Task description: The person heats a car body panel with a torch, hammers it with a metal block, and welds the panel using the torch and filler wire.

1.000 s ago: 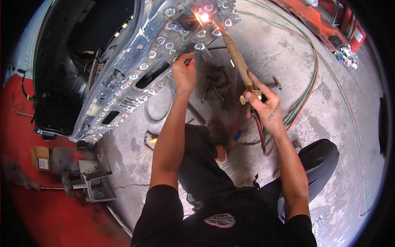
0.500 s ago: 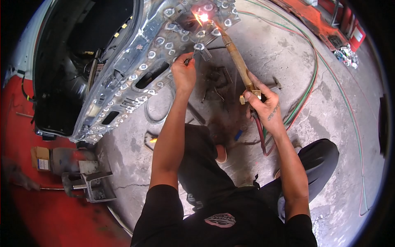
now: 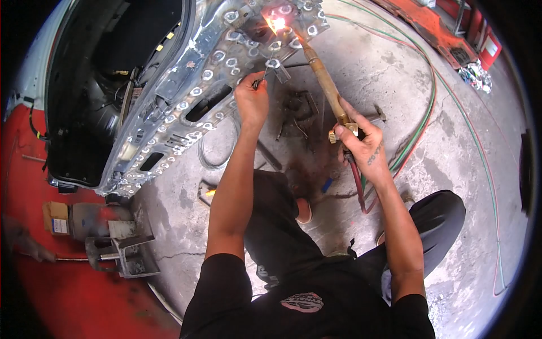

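Observation:
My right hand [image 3: 367,141] is wrapped round the lower end of a brass gas torch [image 3: 326,79], by its valve knob. A bright flame [image 3: 278,24] burns at the torch tip, against a bare metal car body panel [image 3: 223,53] dotted with round weld marks. Closed near the panel's lower edge, my left hand [image 3: 252,101] pinches a small dark metal piece [image 3: 257,84], mostly hidden by the fingers. Beside it, a small metal bracket [image 3: 280,72] juts from the panel edge.
Red and green hoses [image 3: 432,85] loop over the concrete floor at the right. A hammer [image 3: 380,113], a wire coil [image 3: 217,152] and a blue object [image 3: 327,185] lie below the panel. A metal stand [image 3: 132,254] and a cardboard box [image 3: 56,217] are at lower left.
The flame's glow has shifted very slightly. Both hands and the torch stay in nearly the same place.

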`<action>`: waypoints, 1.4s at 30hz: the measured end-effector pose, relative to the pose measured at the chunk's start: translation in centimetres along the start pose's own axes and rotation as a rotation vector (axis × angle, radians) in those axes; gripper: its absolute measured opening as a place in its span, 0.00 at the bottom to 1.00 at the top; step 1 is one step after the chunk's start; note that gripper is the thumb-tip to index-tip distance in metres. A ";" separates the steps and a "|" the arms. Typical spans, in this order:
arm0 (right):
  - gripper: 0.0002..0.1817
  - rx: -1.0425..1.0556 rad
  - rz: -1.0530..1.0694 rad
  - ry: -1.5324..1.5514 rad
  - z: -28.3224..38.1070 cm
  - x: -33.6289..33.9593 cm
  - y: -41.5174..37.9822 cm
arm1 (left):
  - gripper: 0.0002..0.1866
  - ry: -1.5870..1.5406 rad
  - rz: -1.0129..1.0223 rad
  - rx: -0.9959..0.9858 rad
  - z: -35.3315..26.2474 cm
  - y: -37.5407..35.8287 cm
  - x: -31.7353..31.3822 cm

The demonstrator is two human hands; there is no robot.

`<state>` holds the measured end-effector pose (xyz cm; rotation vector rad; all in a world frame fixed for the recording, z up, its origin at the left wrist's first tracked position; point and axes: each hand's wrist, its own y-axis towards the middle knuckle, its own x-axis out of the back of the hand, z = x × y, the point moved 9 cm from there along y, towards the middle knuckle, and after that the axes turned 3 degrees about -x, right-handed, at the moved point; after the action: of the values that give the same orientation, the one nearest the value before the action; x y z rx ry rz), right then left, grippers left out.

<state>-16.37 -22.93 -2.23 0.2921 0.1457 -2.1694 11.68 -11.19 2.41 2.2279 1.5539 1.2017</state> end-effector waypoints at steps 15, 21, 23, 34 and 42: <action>0.33 -0.012 0.002 -0.021 0.0 0.0 0.0 | 0.13 -0.015 -0.004 0.002 0.5 0.1 -0.2; 0.33 -0.010 0.004 -0.021 0.2 0.0 0.0 | 0.13 -0.016 0.000 0.007 0.4 0.2 -0.2; 0.33 -0.005 0.003 -0.020 0.1 0.0 0.0 | 0.13 -0.011 -0.014 -0.017 0.3 0.2 -0.2; 0.33 -0.005 0.007 -0.024 0.0 0.2 0.0 | 0.12 -0.015 -0.005 -0.019 0.7 0.3 -0.4; 0.33 -0.011 -0.001 -0.039 0.2 0.1 0.0 | 0.12 -0.032 0.002 0.011 0.6 0.3 -0.4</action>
<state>-16.44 -23.03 -2.03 0.2435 0.1358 -2.1735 12.23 -11.46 2.00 2.2444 1.5511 1.1550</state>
